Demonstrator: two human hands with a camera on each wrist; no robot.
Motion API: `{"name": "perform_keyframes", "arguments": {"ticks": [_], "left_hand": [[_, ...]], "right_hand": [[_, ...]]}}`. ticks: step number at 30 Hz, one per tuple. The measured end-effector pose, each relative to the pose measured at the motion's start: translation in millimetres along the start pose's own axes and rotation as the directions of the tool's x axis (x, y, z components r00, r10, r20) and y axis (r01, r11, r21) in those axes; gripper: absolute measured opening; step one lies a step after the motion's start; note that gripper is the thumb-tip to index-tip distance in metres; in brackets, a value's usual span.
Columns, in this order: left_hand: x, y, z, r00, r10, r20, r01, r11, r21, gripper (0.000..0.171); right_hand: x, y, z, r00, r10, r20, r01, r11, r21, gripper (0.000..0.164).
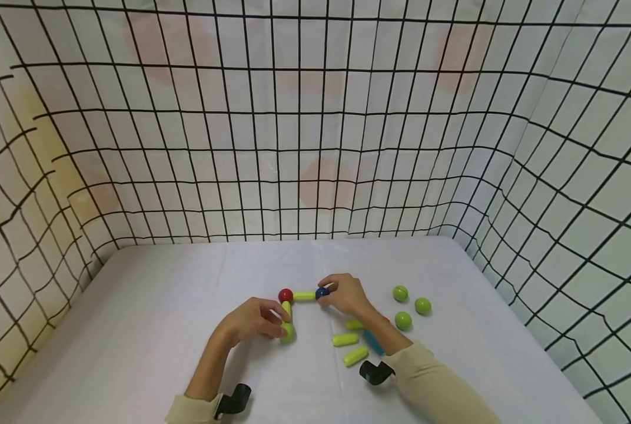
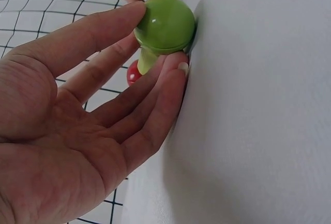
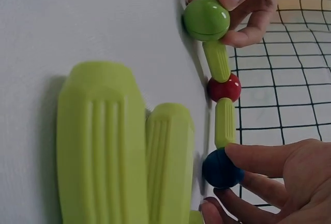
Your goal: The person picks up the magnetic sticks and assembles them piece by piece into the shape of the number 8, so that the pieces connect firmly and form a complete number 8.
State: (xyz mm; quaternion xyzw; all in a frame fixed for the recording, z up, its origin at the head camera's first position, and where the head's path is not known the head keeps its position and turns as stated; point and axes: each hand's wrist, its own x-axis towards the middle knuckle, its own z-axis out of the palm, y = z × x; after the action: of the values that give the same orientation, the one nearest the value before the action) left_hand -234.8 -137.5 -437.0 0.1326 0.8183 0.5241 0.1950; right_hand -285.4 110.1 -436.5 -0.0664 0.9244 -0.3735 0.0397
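An L-shaped chain of balls and ribbed rods lies on the white table. At its corner is a red ball [image 1: 286, 295]. One yellow-green rod [image 1: 304, 296] joins it to a blue ball [image 3: 222, 168]; another rod [image 3: 216, 61] joins it to a green ball [image 2: 166, 25]. My left hand [image 1: 255, 319] pinches the green ball between thumb and fingers. At the other end my right hand [image 1: 345, 294] holds the blue ball, thumb on its near side and fingers beyond it in the right wrist view.
Loose yellow-green rods [image 1: 355, 356] and a blue rod [image 1: 374, 342] lie near the right forearm, which partly covers them. Three green balls [image 1: 402, 320] sit farther right. Black netting [image 1: 315, 150] surrounds the table at the back and sides.
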Motion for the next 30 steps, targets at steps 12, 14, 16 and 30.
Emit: {"name": "perform_keyframes", "arguments": {"ticks": [12,14,16,30], "left_hand": [[4.3,2.8,2.2,0.994,-0.029,-0.103,0.029,1.0,-0.008,0.022],[4.7,2.3,3.6,0.99,-0.043,-0.136,0.042,0.999,-0.012,0.022],[4.9,2.0,5.1,0.984,-0.058,-0.167,0.056,0.998,-0.018,0.022],[7.7,-4.6,11.3,0.962,-0.082,-0.262,0.07,0.996,-0.057,0.024]], "right_hand": [[12,1,3,0.999,-0.002,-0.045,0.004,0.999,0.047,0.031],[14,1,3,0.999,0.003,-0.049,0.0,0.998,0.056,0.031],[16,1,4,0.998,0.007,-0.055,-0.003,0.998,0.062,0.031],[18,3,3,0.998,0.035,-0.055,-0.03,0.996,0.083,0.03]]}}
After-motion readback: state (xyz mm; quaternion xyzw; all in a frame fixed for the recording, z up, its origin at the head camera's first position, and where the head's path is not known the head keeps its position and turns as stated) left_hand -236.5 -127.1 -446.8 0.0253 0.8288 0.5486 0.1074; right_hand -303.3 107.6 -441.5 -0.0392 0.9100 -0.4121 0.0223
